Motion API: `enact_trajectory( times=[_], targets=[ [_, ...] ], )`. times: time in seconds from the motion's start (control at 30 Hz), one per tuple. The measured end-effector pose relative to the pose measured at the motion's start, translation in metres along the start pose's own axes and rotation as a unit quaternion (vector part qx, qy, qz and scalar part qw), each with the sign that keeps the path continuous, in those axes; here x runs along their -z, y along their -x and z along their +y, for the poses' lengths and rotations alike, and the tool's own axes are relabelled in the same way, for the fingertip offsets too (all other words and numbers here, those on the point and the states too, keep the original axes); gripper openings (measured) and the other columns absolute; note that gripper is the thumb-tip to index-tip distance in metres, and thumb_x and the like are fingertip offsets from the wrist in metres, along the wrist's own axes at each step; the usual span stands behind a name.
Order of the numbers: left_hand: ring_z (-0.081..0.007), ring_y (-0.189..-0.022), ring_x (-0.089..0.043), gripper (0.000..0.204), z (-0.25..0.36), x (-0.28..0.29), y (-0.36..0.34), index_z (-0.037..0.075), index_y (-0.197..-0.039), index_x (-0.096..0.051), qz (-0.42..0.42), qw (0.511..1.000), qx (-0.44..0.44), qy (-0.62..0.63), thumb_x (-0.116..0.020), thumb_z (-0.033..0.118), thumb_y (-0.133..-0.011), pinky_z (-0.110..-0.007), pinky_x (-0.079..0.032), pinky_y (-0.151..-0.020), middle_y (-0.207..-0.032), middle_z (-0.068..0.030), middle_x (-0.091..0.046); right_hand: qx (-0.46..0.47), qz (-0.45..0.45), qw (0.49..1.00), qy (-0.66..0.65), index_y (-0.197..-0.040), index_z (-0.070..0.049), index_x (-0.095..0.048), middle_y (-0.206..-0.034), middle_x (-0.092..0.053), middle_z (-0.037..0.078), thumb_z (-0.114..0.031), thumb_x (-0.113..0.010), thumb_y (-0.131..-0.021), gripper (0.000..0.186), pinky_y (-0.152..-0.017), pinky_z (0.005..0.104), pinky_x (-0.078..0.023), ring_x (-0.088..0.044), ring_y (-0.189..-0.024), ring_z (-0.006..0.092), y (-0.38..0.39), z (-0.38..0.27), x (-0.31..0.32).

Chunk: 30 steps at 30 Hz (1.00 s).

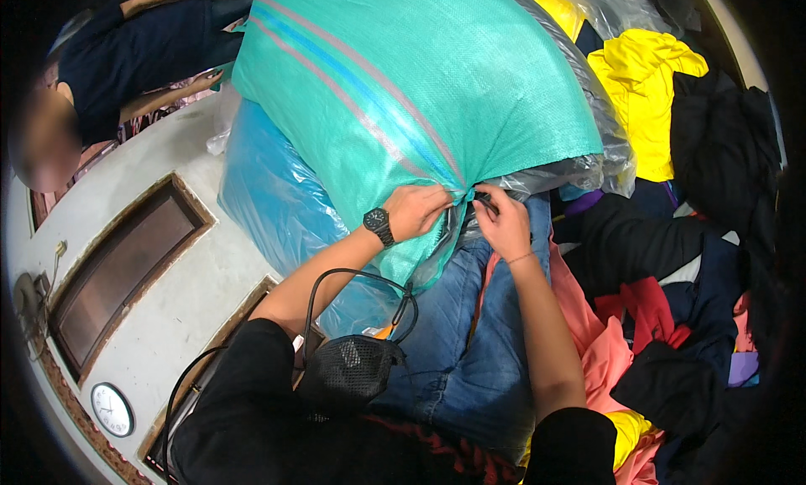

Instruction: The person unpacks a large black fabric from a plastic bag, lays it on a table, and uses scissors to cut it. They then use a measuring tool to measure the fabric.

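A large, stuffed green woven sack (495, 82) with pink and blue stripes fills the space in front of me. Its near edge is gathered into a tight bunch between my hands. My left hand (417, 210), with a black watch on the wrist, is closed on the gathered sack cloth. Close beside it, my right hand (505, 226) pinches at the same bunch, with something thin and dark at its fingertips that I cannot make out. Dark clear plastic (537, 176) shows from under the sack's edge.
A blue plastic-wrapped bundle (273, 191) sits left of the sack. Piled clothes lie to the right, among them a yellow garment (642, 82) and black cloth (726, 141). A co-worker (159, 57) is at the upper left. A clock (112, 409) hangs on the pale wall.
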State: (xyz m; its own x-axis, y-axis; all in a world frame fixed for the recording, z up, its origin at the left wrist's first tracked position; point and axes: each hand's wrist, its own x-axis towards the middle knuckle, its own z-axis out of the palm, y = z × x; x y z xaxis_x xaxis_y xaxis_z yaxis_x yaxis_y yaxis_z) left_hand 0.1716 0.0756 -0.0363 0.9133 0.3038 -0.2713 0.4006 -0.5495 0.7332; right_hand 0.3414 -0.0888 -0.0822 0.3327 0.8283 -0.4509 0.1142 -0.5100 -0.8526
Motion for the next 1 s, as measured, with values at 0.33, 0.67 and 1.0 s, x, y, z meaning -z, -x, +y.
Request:
enact_trajectory(
  times=[0.33,0.67,1.0],
  targets=[
    [-0.0353,-0.093,-0.068,0.033,0.022,-0.005,-0.004,0.009,-0.111,-0.060,-0.064,0.977,0.159,-0.125,-0.078,0.022,-0.087,-0.046,-0.055,-0.075,-0.101,-0.0120,-0.065,0.029,-0.067,0.965,0.253,-0.103,-0.011,-0.068,-0.081,-0.071,0.016,-0.034,-0.076,-0.090,0.028,-0.065,0.0508,-0.053,-0.071,-0.077,0.0387,-0.005,0.044,-0.004],
    [-0.0256,-0.057,-0.059,0.024,0.058,0.011,0.027,0.007,-0.096,-0.059,0.166,0.940,0.294,0.049,-0.077,0.015,-0.082,-0.038,-0.046,-0.054,-0.067,-0.0078,-0.055,0.042,-0.113,0.969,0.214,-0.084,-0.007,-0.065,-0.080,-0.069,0.013,-0.032,-0.076,-0.091,0.028,-0.063,0.0464,-0.053,-0.068,-0.072,0.0392,0.043,0.012,0.100],
    [-0.0282,-0.089,-0.065,0.034,0.135,-0.029,0.041,0.006,-0.113,-0.064,0.046,0.997,0.067,-0.006,-0.077,0.025,-0.088,-0.040,-0.052,-0.073,-0.097,-0.0103,-0.064,-0.179,0.204,0.957,0.097,-0.086,0.005,-0.061,-0.073,-0.065,0.019,-0.047,-0.073,-0.096,0.054,-0.070,0.0452,-0.050,-0.063,-0.069,0.0297,-0.036,0.001,0.099]
  ],
)
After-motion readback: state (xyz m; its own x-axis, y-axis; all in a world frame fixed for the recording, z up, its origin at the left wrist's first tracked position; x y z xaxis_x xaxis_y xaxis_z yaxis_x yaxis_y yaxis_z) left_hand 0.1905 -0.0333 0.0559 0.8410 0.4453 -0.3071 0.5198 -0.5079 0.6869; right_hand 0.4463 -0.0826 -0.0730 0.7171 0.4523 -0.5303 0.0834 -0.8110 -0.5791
